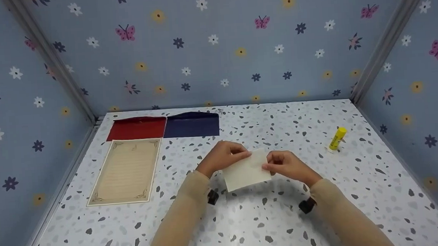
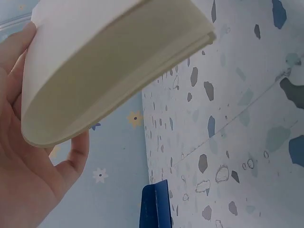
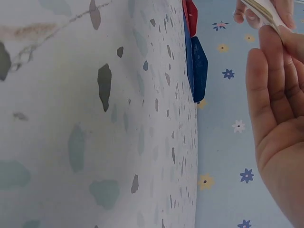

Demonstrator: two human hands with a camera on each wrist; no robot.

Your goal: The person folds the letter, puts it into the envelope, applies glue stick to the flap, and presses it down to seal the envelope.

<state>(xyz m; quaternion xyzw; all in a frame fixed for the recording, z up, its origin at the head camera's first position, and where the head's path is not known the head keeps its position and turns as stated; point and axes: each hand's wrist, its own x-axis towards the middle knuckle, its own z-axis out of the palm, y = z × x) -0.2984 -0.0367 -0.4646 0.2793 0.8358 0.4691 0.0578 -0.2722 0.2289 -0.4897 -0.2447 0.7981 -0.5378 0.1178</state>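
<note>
A folded cream sheet of paper (image 1: pixel 245 173) is held above the table between both hands. My left hand (image 1: pixel 225 155) pinches its upper left part, thumb on the near face. On the right edge, my right hand (image 1: pixel 285 164) pinches the paper between thumb and fingers. Seen from the left wrist, the folded paper (image 2: pixel 118 71) shows a rounded bend and layers standing apart, with the left hand (image 2: pixel 33 156) behind it. In the right wrist view only a corner of the paper (image 3: pixel 266 12) shows, at the fingertips of the right hand (image 3: pixel 280 104).
A red envelope (image 1: pixel 138 129) and a navy envelope (image 1: pixel 192 125) lie side by side at the back left. In front of the red one is a bordered, lined letter sheet (image 1: pixel 126 172). A yellow glue stick (image 1: pixel 337 138) stands at the right. Patterned walls (image 1: pixel 214 61) enclose the table.
</note>
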